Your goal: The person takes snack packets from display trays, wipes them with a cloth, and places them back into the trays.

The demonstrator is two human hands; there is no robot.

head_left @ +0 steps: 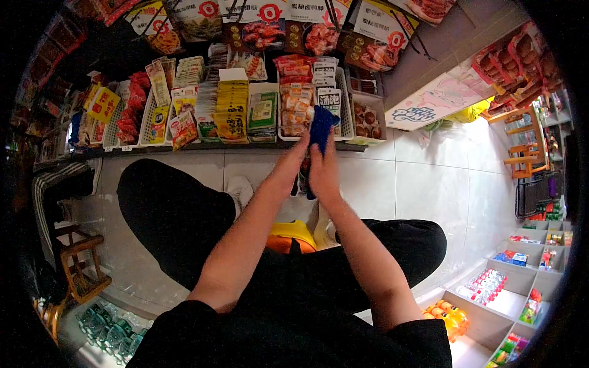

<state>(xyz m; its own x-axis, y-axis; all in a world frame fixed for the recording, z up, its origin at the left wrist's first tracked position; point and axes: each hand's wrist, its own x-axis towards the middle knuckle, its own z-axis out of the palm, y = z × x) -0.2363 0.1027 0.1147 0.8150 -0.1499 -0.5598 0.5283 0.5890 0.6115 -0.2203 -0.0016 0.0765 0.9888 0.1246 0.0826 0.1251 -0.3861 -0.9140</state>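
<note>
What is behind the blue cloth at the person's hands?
Beside and beyond the blue cloth, white pouches and orange-and-white packets show in a white basket. Whatever lies directly behind it is covered.

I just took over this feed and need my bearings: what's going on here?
A person dressed in black has the left hand and right hand close together at a dark blue, cloth-like item, in front of a display of packaged food. The item hides part of the fingers, so the exact grip is unclear. Packets stand in white baskets, and larger bags are lined up behind them.
</note>
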